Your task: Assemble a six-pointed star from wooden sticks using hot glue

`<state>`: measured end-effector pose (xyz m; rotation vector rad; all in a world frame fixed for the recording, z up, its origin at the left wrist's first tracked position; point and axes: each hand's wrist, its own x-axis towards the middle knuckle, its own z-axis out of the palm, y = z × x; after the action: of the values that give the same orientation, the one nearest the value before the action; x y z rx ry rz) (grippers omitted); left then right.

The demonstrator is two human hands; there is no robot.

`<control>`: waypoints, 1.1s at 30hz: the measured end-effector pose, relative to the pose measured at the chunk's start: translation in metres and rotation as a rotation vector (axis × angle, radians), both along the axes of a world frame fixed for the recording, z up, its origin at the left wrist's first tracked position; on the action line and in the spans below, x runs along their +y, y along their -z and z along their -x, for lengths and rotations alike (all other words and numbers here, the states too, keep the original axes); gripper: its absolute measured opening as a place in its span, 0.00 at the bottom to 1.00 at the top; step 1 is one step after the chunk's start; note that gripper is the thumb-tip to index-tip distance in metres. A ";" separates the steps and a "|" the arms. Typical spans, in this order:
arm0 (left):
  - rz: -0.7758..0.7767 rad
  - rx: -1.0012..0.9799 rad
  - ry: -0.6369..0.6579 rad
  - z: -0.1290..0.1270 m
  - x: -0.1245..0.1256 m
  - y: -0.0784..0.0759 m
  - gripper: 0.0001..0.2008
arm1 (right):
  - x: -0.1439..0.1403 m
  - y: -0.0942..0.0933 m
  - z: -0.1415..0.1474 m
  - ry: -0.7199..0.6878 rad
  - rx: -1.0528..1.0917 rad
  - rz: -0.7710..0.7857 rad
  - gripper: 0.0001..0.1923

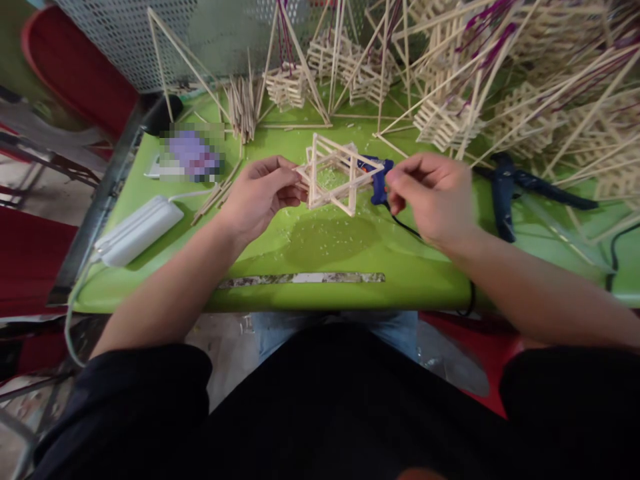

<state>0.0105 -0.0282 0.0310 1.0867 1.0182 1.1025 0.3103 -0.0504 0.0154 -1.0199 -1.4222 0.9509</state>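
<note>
**Stick star held over the green worktop**

The left hand (257,197) has its grip closed on the left edge of a star-shaped frame of wooden sticks (333,175), thumb and fingers pinching it so that it sits just above the green worktop (320,247), near the middle. The right hand (433,197) is at the frame's right side with fingers curled together; whether they pinch anything cannot be told. A blue glue gun (377,180) lies just behind that hand, its black cord trailing toward the near edge. Farther right rests a second dark glue gun (505,193). Stacked stick constructions (445,120) crowd the far side, and a white power strip (137,230) lies left.
</note>
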 end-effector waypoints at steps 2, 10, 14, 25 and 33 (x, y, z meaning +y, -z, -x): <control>-0.009 0.021 -0.001 -0.003 -0.002 0.000 0.07 | 0.001 -0.007 -0.006 0.158 -0.042 -0.200 0.19; -0.091 0.240 0.202 -0.010 -0.016 0.006 0.04 | -0.026 -0.047 -0.024 -0.114 -0.775 -0.413 0.12; -0.109 0.323 0.308 -0.013 -0.024 0.001 0.05 | -0.031 -0.046 -0.020 -0.288 -1.000 -0.511 0.13; -0.126 0.345 0.323 -0.023 -0.042 -0.001 0.09 | -0.063 -0.043 0.006 -0.401 -0.888 -0.318 0.14; -0.188 0.418 0.258 -0.026 -0.050 -0.002 0.12 | -0.071 -0.041 0.014 -0.333 -0.927 -0.264 0.14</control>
<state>0.0362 -0.0779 0.0330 1.5992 1.0720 0.7882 0.2966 -0.1216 0.0562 -1.0872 -2.4700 0.4756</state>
